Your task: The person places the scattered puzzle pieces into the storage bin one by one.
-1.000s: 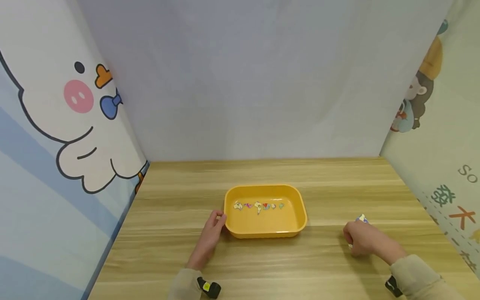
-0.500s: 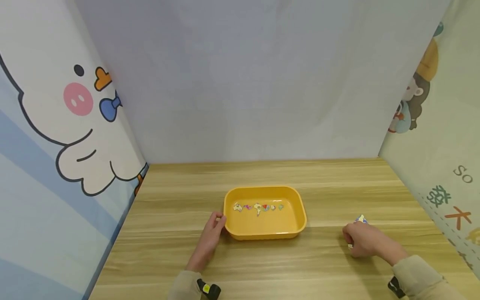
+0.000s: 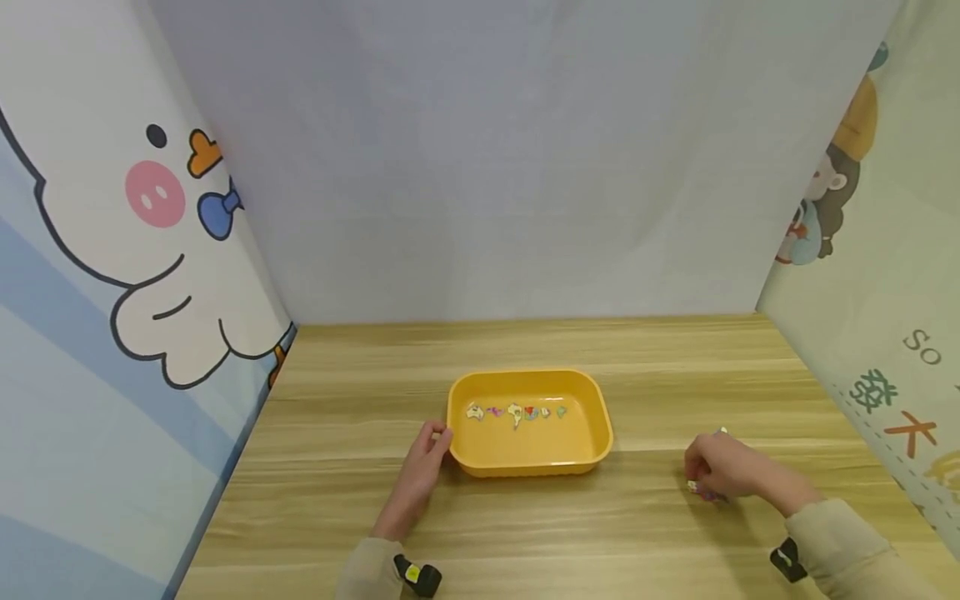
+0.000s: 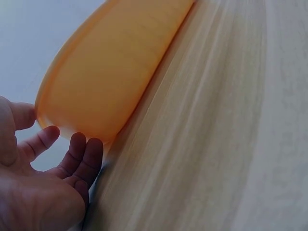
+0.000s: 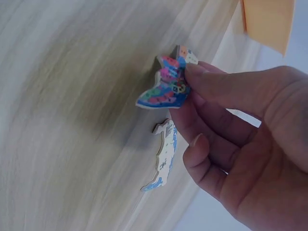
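My right hand (image 3: 723,467) pinches a small flat puzzle piece (image 5: 167,86) between thumb and fingers. The piece has a jagged outline and is printed pink, green, blue and white. Below it on the table lies a second irregular piece (image 5: 164,156), white with blue edges; in the head view the right hand mostly covers it. My left hand (image 3: 422,471) rests at the left end of a yellow plastic tray (image 3: 532,468). In the left wrist view, the fingertips (image 4: 95,147) of that hand touch the tray's end wall, loosely bent.
Several small coloured pieces (image 3: 515,414) sit in a row inside the tray. The wood-grain table (image 3: 360,375) meets a pale back curtain (image 3: 480,167). Cartoon-printed sheets (image 3: 150,250) stand along the left and right sides.
The right hand has shifted slightly and now shows the pinched colourful piece below its fingers. Less of the white and blue piece shows past the hand. Left hand and tray stay put.
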`<state>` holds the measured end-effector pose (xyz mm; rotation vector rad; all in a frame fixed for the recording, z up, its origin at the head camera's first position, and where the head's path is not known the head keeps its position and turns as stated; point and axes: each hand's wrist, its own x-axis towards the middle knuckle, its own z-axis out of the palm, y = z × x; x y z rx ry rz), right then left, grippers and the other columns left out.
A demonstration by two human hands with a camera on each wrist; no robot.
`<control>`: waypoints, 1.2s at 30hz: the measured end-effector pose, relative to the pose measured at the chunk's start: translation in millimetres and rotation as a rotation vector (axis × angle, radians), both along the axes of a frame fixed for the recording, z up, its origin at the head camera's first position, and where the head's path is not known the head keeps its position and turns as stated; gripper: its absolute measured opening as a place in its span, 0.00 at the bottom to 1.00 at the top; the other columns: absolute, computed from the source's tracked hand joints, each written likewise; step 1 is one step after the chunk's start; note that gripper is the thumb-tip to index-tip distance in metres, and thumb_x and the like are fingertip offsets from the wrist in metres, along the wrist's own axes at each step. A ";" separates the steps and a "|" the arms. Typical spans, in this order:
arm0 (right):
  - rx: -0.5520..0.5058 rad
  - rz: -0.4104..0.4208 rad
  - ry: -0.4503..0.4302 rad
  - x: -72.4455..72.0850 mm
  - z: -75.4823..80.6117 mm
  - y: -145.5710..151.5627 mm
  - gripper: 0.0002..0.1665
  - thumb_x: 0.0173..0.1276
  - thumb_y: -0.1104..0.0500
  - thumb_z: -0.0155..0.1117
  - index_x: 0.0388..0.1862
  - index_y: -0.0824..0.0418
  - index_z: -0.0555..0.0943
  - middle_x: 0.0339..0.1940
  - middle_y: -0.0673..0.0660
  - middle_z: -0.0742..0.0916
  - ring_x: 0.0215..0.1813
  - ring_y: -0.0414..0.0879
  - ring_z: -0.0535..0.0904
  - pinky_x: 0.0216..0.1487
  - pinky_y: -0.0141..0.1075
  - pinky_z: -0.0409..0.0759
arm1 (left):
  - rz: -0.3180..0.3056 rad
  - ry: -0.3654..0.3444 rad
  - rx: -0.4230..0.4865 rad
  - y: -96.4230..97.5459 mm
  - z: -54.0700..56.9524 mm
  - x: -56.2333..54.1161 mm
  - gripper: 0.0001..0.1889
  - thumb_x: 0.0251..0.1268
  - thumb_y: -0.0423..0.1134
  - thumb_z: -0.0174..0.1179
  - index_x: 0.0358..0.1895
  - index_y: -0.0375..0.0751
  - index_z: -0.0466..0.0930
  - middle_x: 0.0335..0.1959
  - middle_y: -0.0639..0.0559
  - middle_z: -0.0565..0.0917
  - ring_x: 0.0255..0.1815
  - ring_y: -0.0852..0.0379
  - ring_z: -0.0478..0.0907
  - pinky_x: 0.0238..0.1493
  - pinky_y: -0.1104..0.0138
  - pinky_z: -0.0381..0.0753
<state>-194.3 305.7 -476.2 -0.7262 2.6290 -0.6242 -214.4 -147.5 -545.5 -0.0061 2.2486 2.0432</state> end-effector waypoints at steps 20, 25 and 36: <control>-0.030 0.042 0.033 -10.7 22.5 -10.7 0.05 0.59 0.71 0.66 0.32 0.62 0.83 0.27 0.47 0.83 0.28 0.37 0.77 0.30 0.36 0.76 | -0.028 -0.012 -0.007 3.4 38.5 17.8 0.12 0.77 0.39 0.44 0.49 0.30 0.67 0.35 0.36 0.70 0.39 0.39 0.67 0.38 0.59 0.65; -0.051 0.054 0.017 -11.4 29.6 -15.0 0.04 0.61 0.70 0.65 0.34 0.64 0.83 0.28 0.48 0.84 0.30 0.39 0.78 0.32 0.37 0.77 | -0.037 -0.011 0.006 2.1 24.2 12.8 0.12 0.77 0.38 0.44 0.48 0.31 0.67 0.35 0.36 0.70 0.38 0.40 0.67 0.37 0.59 0.64; -0.029 0.047 0.048 -28.8 56.0 -36.6 0.06 0.64 0.71 0.61 0.38 0.67 0.83 0.31 0.49 0.84 0.32 0.40 0.79 0.34 0.38 0.78 | 0.003 0.003 -0.007 0.6 -4.0 0.5 0.15 0.75 0.48 0.46 0.47 0.38 0.68 0.36 0.41 0.71 0.38 0.47 0.68 0.37 0.62 0.65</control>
